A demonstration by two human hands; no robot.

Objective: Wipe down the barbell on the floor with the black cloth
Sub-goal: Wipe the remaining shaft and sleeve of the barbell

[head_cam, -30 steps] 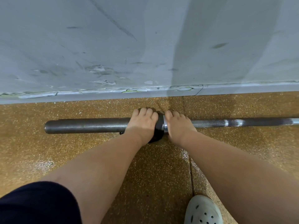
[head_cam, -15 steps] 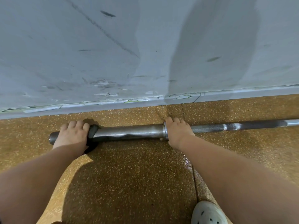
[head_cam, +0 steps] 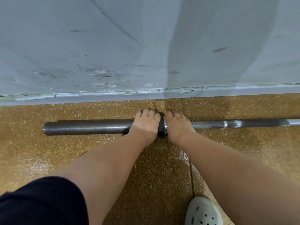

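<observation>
The left hand (head_cam: 145, 125) has come racing back along the sleeve from the bar's left end, where it sat half a second ago, and is now right up against the right hand (head_cam: 176, 127) at the collar. The right hand has not budged, and the barbell (head_cam: 84, 128) has stayed where it was.

Nearest the camera, a dark navy garment (head_cam: 40, 202) fills the lower left corner and a pale perforated clog (head_cam: 203, 213) stands on the floor (head_cam: 154, 176) at the bottom right. Both bare forearms reach forward from there over the speckled amber floor, which has a seam running away under the right arm.

Further out, the left hand is clenched over the thick sleeve with the black cloth (head_cam: 161, 127) wrapped under it; only a dark band of cloth peeks out on the hand's right side, pressed against the bright collar. The right hand's fingers (head_cam: 168, 114) curl over the thinner shaft just beyond the collar, gripping the bare metal.

The barbell lies flat on the floor, parallel to the wall, its dark left end free and its shaft running off the right edge of view.

Beyond it, a narrow strip of floor, then the scuffed grey wall (head_cam: 113, 46) with chipped paint along its base.
</observation>
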